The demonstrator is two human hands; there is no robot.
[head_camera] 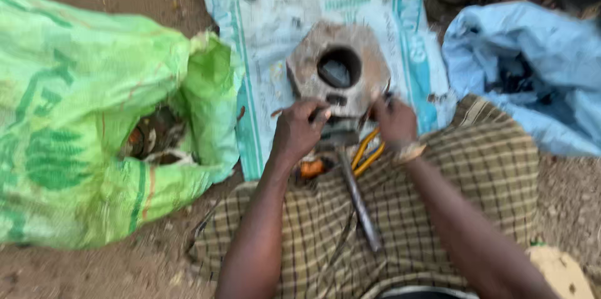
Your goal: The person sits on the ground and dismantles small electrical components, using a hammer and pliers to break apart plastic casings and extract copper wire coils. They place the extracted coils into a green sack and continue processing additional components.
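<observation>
Your left hand (299, 129) curls its fingers against the near edge of the hexagonal metal block (339, 67); your right hand (394, 121) grips that edge just beside it. The block lies directly beyond both hands, on the printed sack (400, 30). Yellow-handled pliers (366, 152) sit just behind your right hand.

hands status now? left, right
Left hand: curled, gripping something small at the metal block; item unclear.
Right hand: closed at the block's edge; what it holds cannot be told.

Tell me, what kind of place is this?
Probably an outdoor scrap or repair spot: bare dirt ground, a metal block on a spread sack, and a green sack of metal parts.
</observation>
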